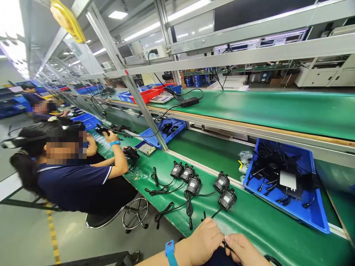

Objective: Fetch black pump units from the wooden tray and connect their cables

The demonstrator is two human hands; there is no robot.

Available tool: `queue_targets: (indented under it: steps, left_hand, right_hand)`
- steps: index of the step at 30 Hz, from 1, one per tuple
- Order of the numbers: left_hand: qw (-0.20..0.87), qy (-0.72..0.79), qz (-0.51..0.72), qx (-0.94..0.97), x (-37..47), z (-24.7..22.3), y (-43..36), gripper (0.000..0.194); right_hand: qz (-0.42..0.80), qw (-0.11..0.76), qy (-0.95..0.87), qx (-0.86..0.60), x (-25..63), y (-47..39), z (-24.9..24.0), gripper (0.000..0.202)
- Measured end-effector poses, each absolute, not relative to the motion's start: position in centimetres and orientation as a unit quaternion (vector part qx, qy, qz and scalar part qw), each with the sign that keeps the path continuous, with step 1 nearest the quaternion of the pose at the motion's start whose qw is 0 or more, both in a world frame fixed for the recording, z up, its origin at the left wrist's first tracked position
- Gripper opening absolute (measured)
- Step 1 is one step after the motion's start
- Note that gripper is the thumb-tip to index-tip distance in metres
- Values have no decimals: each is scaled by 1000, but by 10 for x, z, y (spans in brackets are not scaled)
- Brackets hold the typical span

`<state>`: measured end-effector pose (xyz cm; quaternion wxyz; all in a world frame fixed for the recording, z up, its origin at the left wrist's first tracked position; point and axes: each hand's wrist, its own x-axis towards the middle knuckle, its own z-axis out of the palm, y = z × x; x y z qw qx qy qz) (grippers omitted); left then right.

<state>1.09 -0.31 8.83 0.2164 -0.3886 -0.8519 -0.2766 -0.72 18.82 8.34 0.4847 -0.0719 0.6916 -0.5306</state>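
**Both hands on a thin black cable, bottom centre of frame**

Left hand [205, 240] and right hand [242, 251] are closed, pinching a thin black cable [225, 244] between them at the near edge of the green-matted table [263, 225]. The cable's far end is unclear. Five small black plastic pump units with cords [222, 181] sit just above at centre. Blue plastic bin of black cables [313, 216] at right. Seated co-worker in a navy polo shirt [74, 181] at left.

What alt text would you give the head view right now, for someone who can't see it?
At the near edge of a green workbench, the person's left hand and right hand pinch a thin black cable between them. Five small black pumps with cords lie just beyond, beside a blue bin of cables. A seated co-worker works to the left.
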Motion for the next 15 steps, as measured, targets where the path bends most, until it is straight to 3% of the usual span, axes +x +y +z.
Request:
queue_targets:
  steps: [4,6,8,11,13,15]
  left_hand:
    - [227,-874,-270,-333,1,100,-5,19]
    - [236,-896,-276,-255,0,98,-7,42]
    - [219,-904,-321,-179,3,89,-5,75]
    - [67,-847,-506,-147,4,75,8,115]
    - [-88,-770,-624,-102,-1,71,20,116]
    - [-151,-698,-699,-29,-9,73,31,96]
  right_hand:
    - [-621,481,617,45,-25,189,95,100]
    - [-703,464,519,144,-39,187,109,82]
    - [-764,440,408,236,-54,181,128,51]
    - [-799,411,298,322,-72,163,158,29]
    - [-808,407,258,339,-80,148,172,28]
    - [-811,415,237,337,-87,137,180,31]
